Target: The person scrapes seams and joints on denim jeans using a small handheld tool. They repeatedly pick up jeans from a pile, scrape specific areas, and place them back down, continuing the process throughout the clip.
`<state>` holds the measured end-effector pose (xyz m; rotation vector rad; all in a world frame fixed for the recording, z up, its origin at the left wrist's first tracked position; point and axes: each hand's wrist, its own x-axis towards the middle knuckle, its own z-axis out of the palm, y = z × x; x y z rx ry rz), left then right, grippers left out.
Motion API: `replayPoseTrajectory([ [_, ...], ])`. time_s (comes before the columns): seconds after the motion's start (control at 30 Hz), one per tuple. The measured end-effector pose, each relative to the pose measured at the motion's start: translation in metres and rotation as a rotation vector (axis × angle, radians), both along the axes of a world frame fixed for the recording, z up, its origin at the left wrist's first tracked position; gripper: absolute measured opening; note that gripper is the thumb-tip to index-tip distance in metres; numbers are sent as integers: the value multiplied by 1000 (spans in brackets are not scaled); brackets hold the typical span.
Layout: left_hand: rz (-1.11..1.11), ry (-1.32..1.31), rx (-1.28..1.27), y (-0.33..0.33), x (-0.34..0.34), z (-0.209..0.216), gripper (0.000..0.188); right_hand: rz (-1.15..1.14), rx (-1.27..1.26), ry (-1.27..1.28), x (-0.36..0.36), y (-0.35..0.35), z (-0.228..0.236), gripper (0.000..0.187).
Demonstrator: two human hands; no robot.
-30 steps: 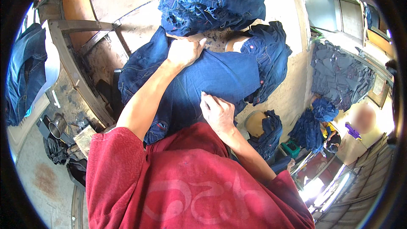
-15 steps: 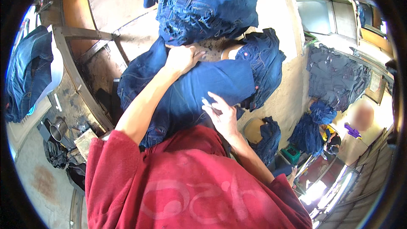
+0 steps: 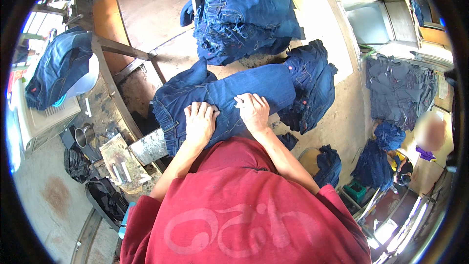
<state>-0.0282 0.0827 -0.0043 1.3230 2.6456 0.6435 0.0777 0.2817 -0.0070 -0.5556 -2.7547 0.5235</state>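
Across the support in front of me lies a pair of blue jeans, its waistband to the left and a leg stretching right. My left hand rests on the middle of the jeans, fingers curled into the denim. Just right of it, my right hand has its fingers bent and pinching the cloth. Beyond the right end of the leg, a bunched dark blue garment hangs down. A thick stack of folded jeans stands straight ahead.
To the left, more jeans drape over a white machine-like unit, near a metal mug and a stained board. Dark garments lie in a heap at right, above blue denim and a green crate. Another person sits at far right.
My left hand has drawn back from the far edge of the jeans toward me. My right hand, raised with spread fingers before, has come down onto the cloth. The whole view has shifted slightly.
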Motion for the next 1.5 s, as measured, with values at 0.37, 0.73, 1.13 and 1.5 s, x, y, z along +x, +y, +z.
replayPoseTrajectory([
  [0.37, 221, -344, 72, 27, 25, 57, 19, -221, -488, 13, 28, 25, 26, 19],
  [0.73, 685, -1502, 336, 64, 53, 66, 40, -110, -721, -24, 33, 40, 51, 27],
  [1.13, 729, -1520, 419, 53, 82, 74, 26, -3, -713, -35, 47, 50, 58, 26],
  [1.5, 623, -1435, 272, 65, 71, 89, 17, 77, -723, -69, 47, 57, 61, 24],
])
